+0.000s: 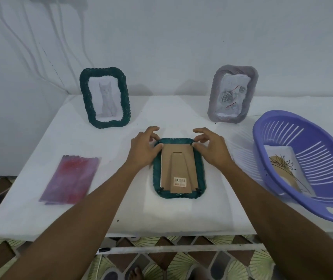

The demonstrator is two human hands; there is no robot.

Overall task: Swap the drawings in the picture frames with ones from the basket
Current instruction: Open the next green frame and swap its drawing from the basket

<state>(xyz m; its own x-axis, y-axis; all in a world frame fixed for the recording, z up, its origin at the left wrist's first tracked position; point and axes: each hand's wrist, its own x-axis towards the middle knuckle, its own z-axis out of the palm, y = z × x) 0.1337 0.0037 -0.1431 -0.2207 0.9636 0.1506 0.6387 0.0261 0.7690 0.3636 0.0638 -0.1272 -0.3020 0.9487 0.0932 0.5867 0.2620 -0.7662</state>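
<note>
A reddish-purple sheet (70,179) is lying at nine o'clock on the white table (181,215), and a lavender slotted plastic basket (295,126) is sitting at three o'clock, holding a flower drawing (283,164). Two woven frames are standing at the back: a green cat frame (105,97) at eleven o'clock and a grey rose frame (232,93) at one. Nothing is blocking the centre, where a green woven frame (178,168) is lying face down, cardboard backing (178,164) up. The left hand (144,149) and right hand (212,148) are pinching its far corners with curled fingers.
</note>
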